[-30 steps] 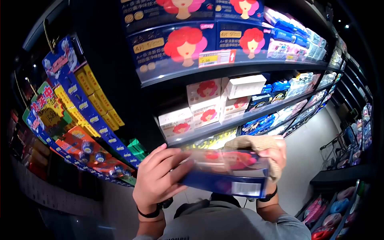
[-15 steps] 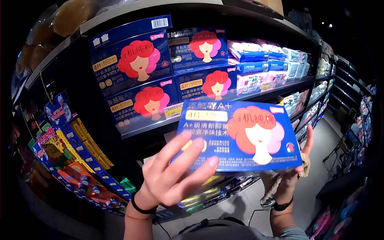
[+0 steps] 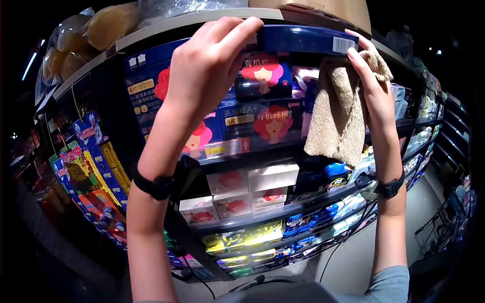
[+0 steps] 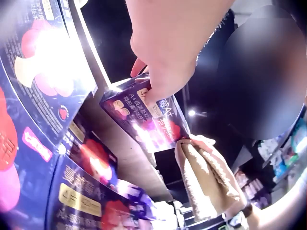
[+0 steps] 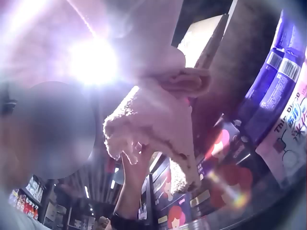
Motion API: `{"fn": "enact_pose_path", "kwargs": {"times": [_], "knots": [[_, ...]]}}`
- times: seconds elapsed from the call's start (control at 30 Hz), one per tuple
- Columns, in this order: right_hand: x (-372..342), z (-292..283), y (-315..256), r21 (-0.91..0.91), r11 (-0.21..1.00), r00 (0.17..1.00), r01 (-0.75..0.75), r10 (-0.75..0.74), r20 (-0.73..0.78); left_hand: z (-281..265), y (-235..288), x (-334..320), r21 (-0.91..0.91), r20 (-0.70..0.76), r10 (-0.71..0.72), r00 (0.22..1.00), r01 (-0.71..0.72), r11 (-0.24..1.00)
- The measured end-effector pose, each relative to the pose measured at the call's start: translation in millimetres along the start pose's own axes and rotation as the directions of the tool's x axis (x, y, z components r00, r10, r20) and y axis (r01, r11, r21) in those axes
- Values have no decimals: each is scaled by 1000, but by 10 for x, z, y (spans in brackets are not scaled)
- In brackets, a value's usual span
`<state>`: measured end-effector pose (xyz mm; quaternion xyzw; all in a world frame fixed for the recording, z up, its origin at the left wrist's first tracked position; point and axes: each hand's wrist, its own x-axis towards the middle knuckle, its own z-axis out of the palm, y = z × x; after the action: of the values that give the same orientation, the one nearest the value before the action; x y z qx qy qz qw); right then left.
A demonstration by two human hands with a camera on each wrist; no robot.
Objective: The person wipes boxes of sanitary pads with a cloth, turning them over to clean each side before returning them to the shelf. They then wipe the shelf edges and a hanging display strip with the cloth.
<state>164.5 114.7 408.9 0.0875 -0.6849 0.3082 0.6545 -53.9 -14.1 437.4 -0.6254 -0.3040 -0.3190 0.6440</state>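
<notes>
A dark blue carton [image 3: 303, 39] of sanitary pads, with a barcode on its side, is held up between both hands near the top shelf's edge. My left hand [image 3: 209, 63] grips its left end; in the left wrist view the thumb lies on the printed face. At the other end, my right hand [image 3: 376, 88] holds the carton by its corner, fingers at the barcode. The same hand keeps a tan cloth [image 3: 333, 113] that hangs down in front of the shelf. Glare washes out much of the right wrist view, where the cloth [image 5: 139, 115] covers the carton.
Matching blue cartons [image 3: 268, 118] stand stacked on the shelf below. Lower down are white boxes [image 3: 232, 204] and yellow packs [image 3: 247, 237]. A cardboard box [image 3: 328, 15] and plastic-wrapped goods [image 3: 113, 25] sit on top. A display rack [image 3: 93, 166] stands at the left, an aisle at the right.
Both hands have raised the carton from chest height up to the top shelf. Its printed front faced the head camera half a second ago; now its barcode side does.
</notes>
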Motion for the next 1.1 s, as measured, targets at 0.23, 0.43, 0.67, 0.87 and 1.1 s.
{"fn": "enact_pose_path", "kwargs": {"times": [0.23, 0.43, 0.67, 0.87, 1.1], "knots": [[392, 76, 674, 83, 984, 987, -158, 155, 40, 165, -59, 153, 224, 128, 38, 991, -66, 972], [501, 214, 994, 154, 943, 953, -296, 279, 120, 336, 85, -29, 409, 331, -11, 944, -133, 903], [381, 201, 866, 11, 926, 923, -378, 376, 84, 586, 21, -208, 548, 424, -138, 895, -132, 826], [-461, 114, 30, 336, 902, 953, -271, 300, -35, 231, 527, -279, -207, 216, -211, 953, 256, 944], [-2133, 249, 69, 44, 726, 648, -686, 582, 491, -303, 1758, -1745, -430, 897, -50, 440, 838, -335]]}}
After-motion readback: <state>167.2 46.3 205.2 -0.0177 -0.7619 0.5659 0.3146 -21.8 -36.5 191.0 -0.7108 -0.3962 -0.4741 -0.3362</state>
